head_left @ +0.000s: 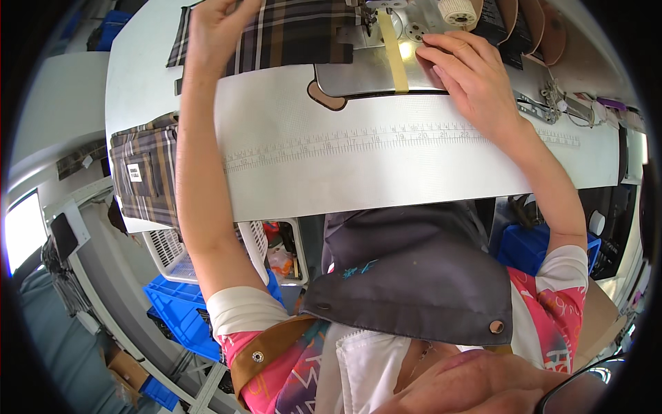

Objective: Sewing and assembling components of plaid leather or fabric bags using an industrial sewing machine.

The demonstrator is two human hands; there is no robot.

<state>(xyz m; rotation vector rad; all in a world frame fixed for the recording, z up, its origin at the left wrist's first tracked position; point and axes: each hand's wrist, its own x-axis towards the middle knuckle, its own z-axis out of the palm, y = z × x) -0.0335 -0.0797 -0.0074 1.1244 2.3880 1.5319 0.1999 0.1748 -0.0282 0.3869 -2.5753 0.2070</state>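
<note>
Over the brown, black and white plaid fabric piece (289, 34) at the far left of the table is my left hand (219, 34). Its fingertips run out of the top edge, so its grip cannot be made out. The fabric lies flat, its right end beside the sewing machine's needle area (369, 26). My right hand (469, 76) is open, fingers stretched and a little bent, over the machine's metal bed (372, 77). Its fingertips are close to a round metal disc with holes (415, 31). Between that hand and the fabric runs a yellow tape strip (394, 58).
A second plaid piece with a pocket (143, 172) hangs over the table's left edge. A printed ruler (331, 143) crosses the white table (310, 186). Tools and cords (552, 103) lie at right. Below are a white basket (165, 252) and blue crates (176, 310).
</note>
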